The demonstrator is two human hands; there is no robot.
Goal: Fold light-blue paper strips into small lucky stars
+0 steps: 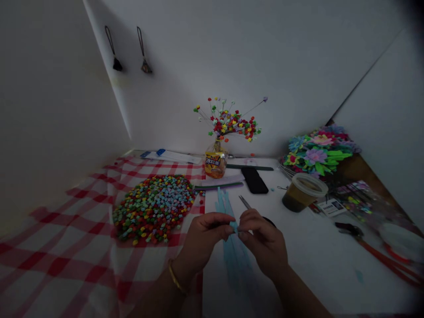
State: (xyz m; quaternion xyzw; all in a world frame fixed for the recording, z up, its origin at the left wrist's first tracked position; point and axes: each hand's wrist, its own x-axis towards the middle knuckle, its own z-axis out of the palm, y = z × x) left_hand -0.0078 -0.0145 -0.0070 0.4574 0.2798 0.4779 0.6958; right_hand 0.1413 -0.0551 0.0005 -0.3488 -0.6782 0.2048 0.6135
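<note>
My left hand (207, 238) and my right hand (264, 242) meet over the table, thumbs and fingertips pinched together. Between them is a small folded light blue paper strip (233, 226), gripped from both sides; its exact shape is partly covered by my fingers. Loose light blue paper strips (232, 260) lie lengthwise beneath the hands, some reaching out beyond them. Just past my right hand, scissors (244, 202) point away from me, their handles mostly hidden behind the hand. To the left spreads a large heap of small multicoloured folded paper stars (159, 207).
A bottle (216, 163) holding stems tipped with coloured stars stands at the back. Nearby lie a black phone (254, 180) and dark strips (218, 186). On the right are a tub of brown liquid (300, 194), orange-handled pliers (351, 229) and fuzzy craft flowers (318, 152). Red-checked cloth (82, 260) covers the left side.
</note>
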